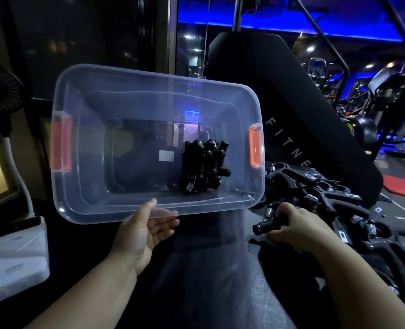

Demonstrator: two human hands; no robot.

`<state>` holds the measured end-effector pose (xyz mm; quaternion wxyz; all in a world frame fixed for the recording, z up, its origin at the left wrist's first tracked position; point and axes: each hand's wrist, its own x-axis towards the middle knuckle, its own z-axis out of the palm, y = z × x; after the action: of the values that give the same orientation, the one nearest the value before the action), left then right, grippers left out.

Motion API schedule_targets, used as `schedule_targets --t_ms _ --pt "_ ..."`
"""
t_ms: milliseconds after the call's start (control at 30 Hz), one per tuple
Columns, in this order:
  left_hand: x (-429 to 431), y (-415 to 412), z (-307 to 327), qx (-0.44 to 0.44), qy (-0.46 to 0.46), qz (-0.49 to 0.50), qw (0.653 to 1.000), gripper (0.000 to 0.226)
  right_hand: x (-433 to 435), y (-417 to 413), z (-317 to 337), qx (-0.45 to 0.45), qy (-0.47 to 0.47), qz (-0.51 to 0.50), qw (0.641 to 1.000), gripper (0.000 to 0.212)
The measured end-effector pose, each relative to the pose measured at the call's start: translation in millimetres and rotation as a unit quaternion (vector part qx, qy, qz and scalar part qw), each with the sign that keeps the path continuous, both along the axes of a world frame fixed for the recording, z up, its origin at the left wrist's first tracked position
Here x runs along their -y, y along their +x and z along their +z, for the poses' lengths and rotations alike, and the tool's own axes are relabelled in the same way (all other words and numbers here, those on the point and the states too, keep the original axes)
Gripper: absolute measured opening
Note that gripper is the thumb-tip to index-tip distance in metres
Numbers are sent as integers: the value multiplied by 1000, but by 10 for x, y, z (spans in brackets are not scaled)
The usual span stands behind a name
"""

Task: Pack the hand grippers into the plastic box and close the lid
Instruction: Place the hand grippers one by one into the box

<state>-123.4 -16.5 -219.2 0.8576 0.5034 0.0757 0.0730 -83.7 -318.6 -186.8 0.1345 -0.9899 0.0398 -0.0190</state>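
Note:
A clear plastic box (83,205) with orange latches on both ends is tilted up toward me, its open side facing the camera. My left hand (147,230) grips its near rim from below. Several black hand grippers (202,167) lie bunched inside at the right. My right hand (298,224) is closed around one black hand gripper (265,225) at the edge of a pile of loose hand grippers (334,193) on the dark surface to the right. The box's lid is not clearly identifiable.
A white flat object (14,262) lies at the lower left with a dark phone-like slab (19,225) on it. A black padded bench back (279,119) rises behind the box. A black fan (0,91) stands at far left. Gym machines fill the blue-lit background.

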Motion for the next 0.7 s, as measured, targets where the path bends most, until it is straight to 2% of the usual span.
schedule_targets --t_ms 100,267,433,700 --pt "4 -11 5 0 0 1 1000 35 23 -32 30 24 30 24 999 49" --pt "-3 -16 6 -4 1 2 1000 35 89 -77 84 53 142 40 988 54" --pt "-1 -13 14 -5 -7 1 1000 35 76 -141 169 157 222 37 962 53" --pt "1 -11 23 -6 -3 4 1000 35 -177 -273 165 204 313 159 914 59"
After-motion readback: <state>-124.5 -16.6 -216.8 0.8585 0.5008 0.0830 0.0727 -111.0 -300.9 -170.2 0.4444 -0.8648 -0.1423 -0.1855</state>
